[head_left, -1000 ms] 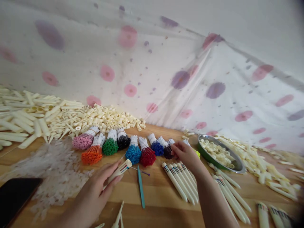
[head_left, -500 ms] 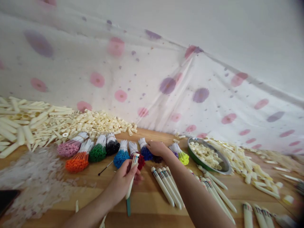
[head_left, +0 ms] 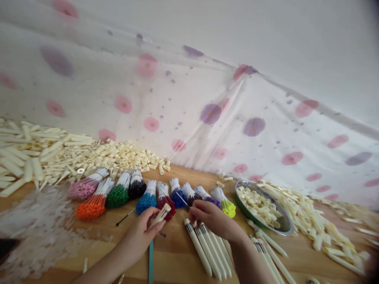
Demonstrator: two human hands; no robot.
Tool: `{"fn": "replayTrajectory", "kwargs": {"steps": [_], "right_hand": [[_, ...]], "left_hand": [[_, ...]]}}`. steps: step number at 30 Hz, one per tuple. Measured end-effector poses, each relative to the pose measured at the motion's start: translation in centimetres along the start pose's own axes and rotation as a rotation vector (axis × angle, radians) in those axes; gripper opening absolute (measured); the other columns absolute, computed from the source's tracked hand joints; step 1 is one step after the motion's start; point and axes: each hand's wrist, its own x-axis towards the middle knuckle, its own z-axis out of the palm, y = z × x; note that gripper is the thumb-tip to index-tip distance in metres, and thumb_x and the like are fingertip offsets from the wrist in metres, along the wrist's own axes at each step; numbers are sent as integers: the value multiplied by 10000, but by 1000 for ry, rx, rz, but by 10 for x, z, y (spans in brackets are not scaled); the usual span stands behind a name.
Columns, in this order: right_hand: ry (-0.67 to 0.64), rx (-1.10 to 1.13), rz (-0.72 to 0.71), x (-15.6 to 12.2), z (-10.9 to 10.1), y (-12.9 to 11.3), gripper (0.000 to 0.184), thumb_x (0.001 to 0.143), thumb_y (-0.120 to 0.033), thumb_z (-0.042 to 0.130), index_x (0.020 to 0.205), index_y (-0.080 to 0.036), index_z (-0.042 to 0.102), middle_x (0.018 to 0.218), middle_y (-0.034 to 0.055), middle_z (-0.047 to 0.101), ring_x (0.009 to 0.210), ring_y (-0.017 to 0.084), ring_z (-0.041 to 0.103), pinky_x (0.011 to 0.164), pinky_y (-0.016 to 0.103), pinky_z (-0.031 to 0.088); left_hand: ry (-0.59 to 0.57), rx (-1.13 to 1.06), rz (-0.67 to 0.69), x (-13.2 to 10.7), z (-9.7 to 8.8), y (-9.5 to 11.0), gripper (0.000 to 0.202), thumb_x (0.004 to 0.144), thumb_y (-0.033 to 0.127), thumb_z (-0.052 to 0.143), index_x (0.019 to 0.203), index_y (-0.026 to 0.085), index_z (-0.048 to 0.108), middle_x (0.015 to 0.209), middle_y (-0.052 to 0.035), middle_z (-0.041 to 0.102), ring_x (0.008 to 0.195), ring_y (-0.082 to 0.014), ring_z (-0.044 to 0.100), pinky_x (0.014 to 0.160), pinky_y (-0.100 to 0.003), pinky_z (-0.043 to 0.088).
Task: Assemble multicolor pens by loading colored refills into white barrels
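My left hand [head_left: 145, 227] is closed around a cream multicolour pen [head_left: 163, 213], its slotted top with coloured sliders tilted up to the right. Pinched in my right hand [head_left: 211, 219] is a thin pen refill [head_left: 181, 198], its white tube pointing up and left toward the pen. The refill's other end is hidden by my fingers. Behind my hands lies a row of refill bundles with coloured tips, among them blue [head_left: 146, 201], red [head_left: 166, 205], dark blue [head_left: 178, 199], purple [head_left: 211, 199] and yellow [head_left: 227, 207]. Several cream pens [head_left: 198, 248] lie side by side below my right hand.
A metal bowl [head_left: 291, 228] of cream rings stands at right, beside heaped cream parts [head_left: 314, 221]. More cream parts [head_left: 127, 154] are piled at back left, above scattered clear pieces [head_left: 32, 228]. A teal strip [head_left: 151, 260] and a loose black-tipped refill [head_left: 126, 217] lie nearby.
My right hand has drawn back from the bundles toward me and now holds a refill. My left hand has shifted slightly left and down with the pen, which is tilted more.
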Motion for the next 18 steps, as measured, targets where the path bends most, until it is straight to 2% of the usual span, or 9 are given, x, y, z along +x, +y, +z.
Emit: {"fn": "replayTrajectory", "kwargs": {"steps": [2, 5, 7, 12, 18], "right_hand": [[-64, 175, -63, -22, -3, 1, 347, 845, -464, 478, 666, -168, 479, 627, -10, 568, 532, 85, 531, 523, 216, 424], [-165, 401, -97, -36, -3, 7, 380, 767, -494, 522, 577, -181, 420, 477, -42, 491, 384, 58, 441, 383, 178, 305], [-223, 530, -101, -33, 2, 13, 362, 738, -448, 541, 535, -187, 394, 424, -54, 457, 329, 46, 392, 338, 170, 252], [-304, 757, -102, -22, 14, 23, 293, 709, -326, 566, 515, -182, 401, 410, -61, 447, 302, 38, 369, 305, 157, 234], [-324, 892, -114, -27, 8, 24, 298, 711, -284, 595, 508, -176, 406, 421, -68, 422, 301, 25, 325, 297, 150, 217]], "left_hand": [[-5, 71, 15, -8, -12, 9, 159, 749, 352, 606, 825, 217, 642, 751, 9, 677, 741, -201, 624, 702, -279, 487], [6, 174, 28, -20, -29, 16, 182, 742, 316, 626, 906, 266, 687, 904, -4, 719, 873, -225, 640, 760, -279, 490], [20, 316, 115, -26, -37, 17, 222, 764, 305, 606, 966, 312, 698, 1000, -5, 723, 950, -226, 641, 815, -282, 493], [2, 505, 321, -32, -42, 20, 285, 796, 258, 582, 1036, 378, 680, 1015, 13, 725, 932, -185, 667, 808, -247, 517], [-23, 548, 370, -31, -43, 18, 336, 824, 230, 563, 1104, 402, 633, 1064, 23, 703, 983, -169, 648, 839, -239, 505]]}}
